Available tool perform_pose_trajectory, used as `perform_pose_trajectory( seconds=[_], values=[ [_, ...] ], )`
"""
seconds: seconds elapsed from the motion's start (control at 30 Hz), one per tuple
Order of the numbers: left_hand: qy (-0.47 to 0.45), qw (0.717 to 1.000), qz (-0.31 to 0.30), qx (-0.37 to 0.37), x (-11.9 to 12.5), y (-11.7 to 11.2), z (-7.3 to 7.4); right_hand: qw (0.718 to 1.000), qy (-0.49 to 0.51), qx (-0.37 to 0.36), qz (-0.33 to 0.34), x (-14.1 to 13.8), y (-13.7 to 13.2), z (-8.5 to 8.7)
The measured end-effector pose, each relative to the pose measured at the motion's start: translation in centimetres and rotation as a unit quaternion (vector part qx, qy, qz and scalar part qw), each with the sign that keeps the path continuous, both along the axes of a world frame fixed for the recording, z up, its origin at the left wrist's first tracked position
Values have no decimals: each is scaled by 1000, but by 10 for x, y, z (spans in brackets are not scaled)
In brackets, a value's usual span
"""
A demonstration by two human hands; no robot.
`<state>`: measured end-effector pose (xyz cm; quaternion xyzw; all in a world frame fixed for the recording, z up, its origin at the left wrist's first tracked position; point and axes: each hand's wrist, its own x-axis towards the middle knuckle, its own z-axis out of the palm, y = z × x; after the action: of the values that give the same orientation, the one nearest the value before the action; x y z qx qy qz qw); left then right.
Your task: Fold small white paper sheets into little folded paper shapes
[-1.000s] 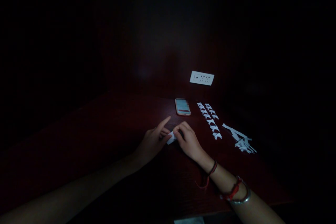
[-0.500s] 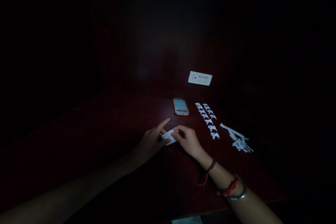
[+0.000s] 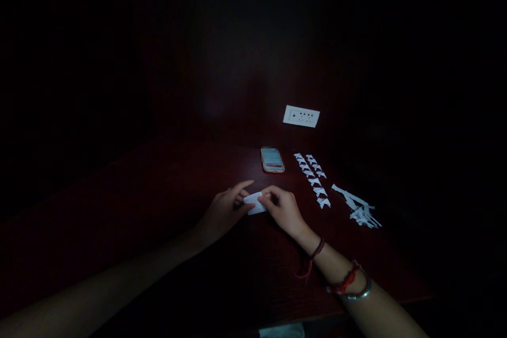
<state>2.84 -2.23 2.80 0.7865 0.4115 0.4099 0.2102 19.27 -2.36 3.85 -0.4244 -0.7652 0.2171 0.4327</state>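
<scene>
A small white piece of paper (image 3: 254,204) lies on the dark red table (image 3: 158,206) between my two hands. My left hand (image 3: 224,210) touches its left side, index finger stretched over the top, the other fingers curled against the paper. My right hand (image 3: 282,208) pinches the paper's right edge with curled fingers. Red thread bands and a metal bangle sit on my right wrist.
A phone (image 3: 272,160) with a lit screen lies just beyond the hands. To its right run two rows of several small folded white paper shapes (image 3: 312,177). Farther right is a heap of white paper strips (image 3: 358,209). A white wall socket (image 3: 301,116) sits behind the table. The room is very dark.
More of the paper shows between the hands than a second ago, as if unfolded or turned. My left index finger has lowered onto it. The view shifted slightly.
</scene>
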Motion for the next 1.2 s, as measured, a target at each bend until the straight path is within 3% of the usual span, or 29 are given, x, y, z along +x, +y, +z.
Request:
perform_pose_trajectory(
  seconds=[0.2,0.47,0.63,0.8,1.2],
  values=[
    [-16,1000,-16,-19,-1,2,-2,1000,-15,15,0,1,1,-2],
    [-18,996,-27,-82,-6,0,5,999,-14,-3,48,3,2,-2],
    [-44,990,-67,-117,-4,2,0,998,-50,-3,43,4,4,-4],
    [-42,990,-56,-120,-4,6,-7,995,-89,0,49,3,3,-3],
    [21,995,-42,-93,-6,8,-1,995,-85,-31,41,2,0,-2]
  ],
)
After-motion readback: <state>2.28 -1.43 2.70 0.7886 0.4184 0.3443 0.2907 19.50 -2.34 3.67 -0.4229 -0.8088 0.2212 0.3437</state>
